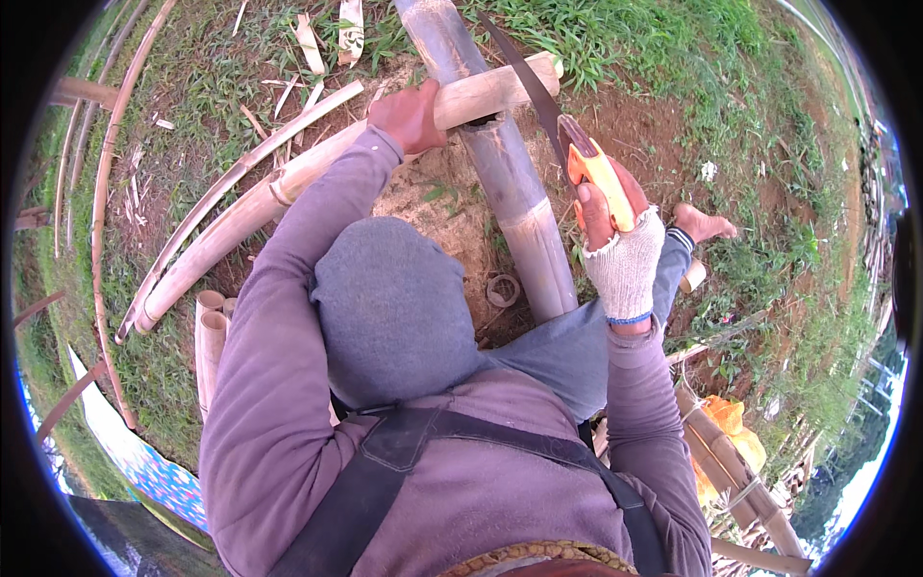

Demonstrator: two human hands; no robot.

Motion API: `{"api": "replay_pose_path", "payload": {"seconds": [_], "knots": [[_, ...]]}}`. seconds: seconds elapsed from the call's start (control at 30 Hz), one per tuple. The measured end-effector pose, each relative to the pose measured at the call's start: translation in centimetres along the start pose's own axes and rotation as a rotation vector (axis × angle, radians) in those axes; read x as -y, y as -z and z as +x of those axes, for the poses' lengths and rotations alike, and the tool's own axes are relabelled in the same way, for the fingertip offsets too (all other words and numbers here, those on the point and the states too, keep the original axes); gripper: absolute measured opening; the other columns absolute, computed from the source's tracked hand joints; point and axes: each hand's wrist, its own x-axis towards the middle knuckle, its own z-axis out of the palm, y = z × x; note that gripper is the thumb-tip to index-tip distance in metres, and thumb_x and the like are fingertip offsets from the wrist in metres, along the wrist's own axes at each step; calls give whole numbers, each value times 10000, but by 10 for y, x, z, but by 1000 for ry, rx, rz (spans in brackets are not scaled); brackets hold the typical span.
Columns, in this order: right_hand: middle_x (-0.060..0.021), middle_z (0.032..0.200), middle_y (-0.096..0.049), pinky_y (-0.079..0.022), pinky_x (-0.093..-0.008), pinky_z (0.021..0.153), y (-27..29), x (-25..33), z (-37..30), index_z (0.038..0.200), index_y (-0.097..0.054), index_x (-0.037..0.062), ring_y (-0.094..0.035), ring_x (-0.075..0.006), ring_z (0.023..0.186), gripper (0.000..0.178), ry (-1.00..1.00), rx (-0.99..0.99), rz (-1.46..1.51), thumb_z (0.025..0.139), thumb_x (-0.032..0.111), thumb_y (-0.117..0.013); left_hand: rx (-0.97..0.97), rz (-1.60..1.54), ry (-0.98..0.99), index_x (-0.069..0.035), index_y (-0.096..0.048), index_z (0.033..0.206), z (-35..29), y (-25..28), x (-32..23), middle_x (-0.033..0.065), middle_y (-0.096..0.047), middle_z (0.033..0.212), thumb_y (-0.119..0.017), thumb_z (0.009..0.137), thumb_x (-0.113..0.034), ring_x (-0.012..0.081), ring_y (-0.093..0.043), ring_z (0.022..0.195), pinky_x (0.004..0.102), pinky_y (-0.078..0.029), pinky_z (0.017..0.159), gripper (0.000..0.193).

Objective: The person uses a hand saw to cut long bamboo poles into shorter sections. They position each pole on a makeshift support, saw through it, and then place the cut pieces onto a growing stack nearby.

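My left hand grips a pale split bamboo pole that lies across a thick grey-green bamboo stem. My right hand, in a white fingerless knit glove, holds a curved hand saw by its orange handle. The dark blade reaches up to the pale pole's far end, right of the thick stem. The thick stem runs from the top of the view down toward my knee. My bare foot rests on the dirt at right.
Split bamboo strips and offcuts lie on the grass at left and top. Short bamboo tubes stand by my left side. A small bamboo ring lies on the soil. Bundled bamboo and an orange bag sit lower right.
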Motion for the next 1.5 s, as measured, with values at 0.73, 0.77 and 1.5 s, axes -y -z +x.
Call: {"api": "replay_pose_path", "payload": {"seconds": [0.73, 0.77, 1.5], "knots": [[-178, 1074, -804, -595, -364, 869, -24, -26, 38, 1354, -719, -22, -780, -246, 957, 395, 107, -44, -85, 1032, 198, -777, 30, -30, -62, -118, -581, 1390, 10, -4, 3, 215, -785, 1134, -882, 792, -504, 433, -783, 1041, 540, -621, 929, 773], [-183, 1060, -802, -596, -369, 860, -32, -28, 53, 1346, -723, -21, -783, -257, 941, 387, 126, -35, -60, 1031, 198, -778, 36, -19, -49, -109, -592, 1397, 8, 0, 1, 213, -788, 1156, -884, 801, -481, 424, -785, 1057, 526, -624, 948, 762], [-192, 1216, -790, -600, -369, 943, 54, -56, -97, 1420, -662, -63, -787, -261, 1078, 457, -70, 76, 59, 1031, 175, -689, 33, -12, -13, -86, -599, 1390, 5, -9, 13, 221, -795, 1153, -873, 763, -503, 416, -784, 1065, 526, -619, 958, 802]]}}
